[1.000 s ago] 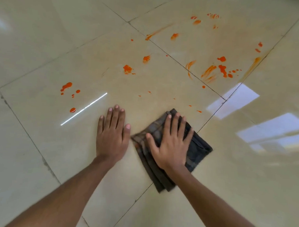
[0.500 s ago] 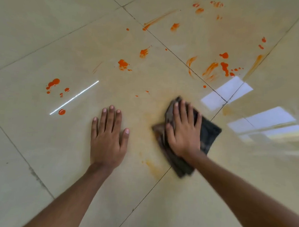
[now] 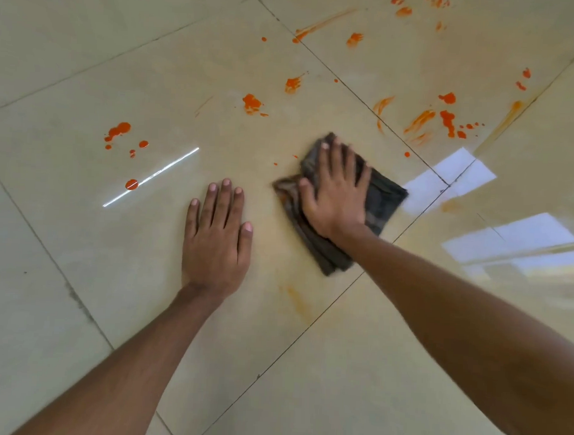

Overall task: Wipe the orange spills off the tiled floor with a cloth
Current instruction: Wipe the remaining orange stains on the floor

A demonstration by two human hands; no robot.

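Glossy beige tiled floor (image 3: 90,28) fills the whole frame, dark grout lines crossing it on the diagonal; bright window reflections sit at the right edge. Your two bare forearms come in from the bottom of the frame. Orange spills (image 3: 446,119) scatter across the upper half: a blot cluster at upper left, splats at top centre, and smears and drops at upper right. A faint orange haze and one pale streak mark the tile below centre.

The dark folded cloth (image 3: 381,201) lies flat on the floor right of centre, its near corner close to a grout line. Your right hand (image 3: 337,199) presses palm-down on the cloth, fingers spread, fingertips slightly blurred. Your left hand (image 3: 217,237) lies flat on bare tile just left of the cloth, not touching it, fingers together, holding nothing. Two tiny orange specks sit just left of the cloth's upper edge.
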